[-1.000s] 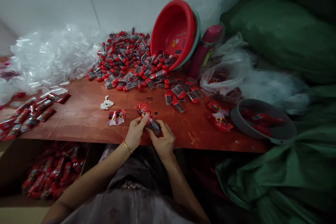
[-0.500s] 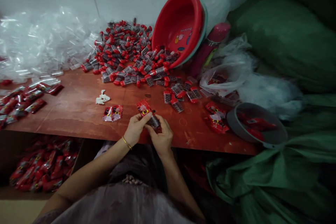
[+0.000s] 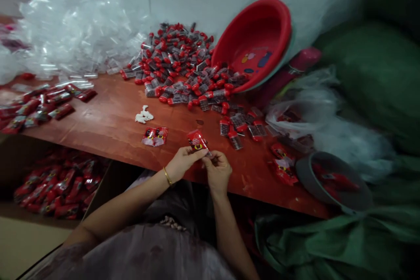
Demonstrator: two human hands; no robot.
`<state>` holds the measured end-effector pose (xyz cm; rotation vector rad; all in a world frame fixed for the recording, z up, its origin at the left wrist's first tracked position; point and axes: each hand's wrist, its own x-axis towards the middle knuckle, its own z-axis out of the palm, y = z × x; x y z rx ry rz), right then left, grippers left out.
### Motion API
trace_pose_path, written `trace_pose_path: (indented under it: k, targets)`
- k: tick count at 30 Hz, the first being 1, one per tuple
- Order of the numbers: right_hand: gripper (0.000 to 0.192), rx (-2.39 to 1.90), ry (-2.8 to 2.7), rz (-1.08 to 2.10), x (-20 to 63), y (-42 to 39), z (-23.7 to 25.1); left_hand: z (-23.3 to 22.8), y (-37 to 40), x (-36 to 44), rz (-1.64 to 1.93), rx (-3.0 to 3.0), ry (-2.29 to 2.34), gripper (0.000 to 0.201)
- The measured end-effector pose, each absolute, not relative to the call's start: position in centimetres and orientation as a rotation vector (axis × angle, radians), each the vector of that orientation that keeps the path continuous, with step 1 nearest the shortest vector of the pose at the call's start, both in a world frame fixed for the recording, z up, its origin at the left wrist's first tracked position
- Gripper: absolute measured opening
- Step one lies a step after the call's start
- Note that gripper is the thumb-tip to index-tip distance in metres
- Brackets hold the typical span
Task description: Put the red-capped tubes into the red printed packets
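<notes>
A small red printed packet [image 3: 197, 140] with a yellow-and-black cartoon figure is held just over the table's front edge. My left hand [image 3: 184, 162], with a gold bracelet at its wrist, grips the packet between thumb and fingers. At the packet's near right end, my right hand [image 3: 219, 169] is closed with thumb and fingertips pinched together. What lies inside the packet is hidden. Left of my hands, red printed wrappers [image 3: 155, 136] lie flat, with crumpled white scraps [image 3: 144, 115] behind them. Small clear containers with red caps and dark contents [image 3: 183, 61] are heaped further back.
A red basin [image 3: 252, 30] tilts beside the heap, a pink bottle [image 3: 295, 63] behind it. At right stand a grey pan [image 3: 305, 170] and plastic bags [image 3: 348, 122]. Clear sleeves [image 3: 75, 35] pile up at left; finished-looking red packets [image 3: 59, 183] fill a box below the table edge.
The view has swung left, so things sit further right. The dark-filled container seen between my hands is now out of sight, and the red packet shows more of its printed face.
</notes>
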<state>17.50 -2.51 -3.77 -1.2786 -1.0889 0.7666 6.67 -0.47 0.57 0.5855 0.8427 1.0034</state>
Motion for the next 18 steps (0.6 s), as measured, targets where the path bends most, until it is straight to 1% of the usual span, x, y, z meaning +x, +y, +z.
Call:
trace_pose_path:
  k: [3, 6, 8, 12, 18]
  targets:
    - [0.033, -1.309, -1.247, 0.512, 17.2, -2.1, -4.5, 0.1, -0.7, 5.6, 0.903, 0.506, 0.812, 0.037]
    - [0.037, -1.299, -1.397, 0.367, 17.0, -1.7, -5.6, -0.8, -1.3, 4.2, 0.78, 0.438, 0.813, 0.041]
    - [0.044, -1.252, -1.501, 0.375, 17.0, -1.3, -6.5, -1.3, -1.8, 3.3, 0.735, 0.403, 0.817, 0.044]
    - [0.062, -1.143, -1.673, 0.515, 17.0, -0.9, -7.5, -1.9, -2.6, 1.3, 0.707, 0.405, 0.812, 0.047]
    - [0.059, -1.126, -1.827, 0.57, 17.0, -1.1, -7.2, -2.5, -3.2, 0.1, 0.824, 0.456, 0.781, 0.054]
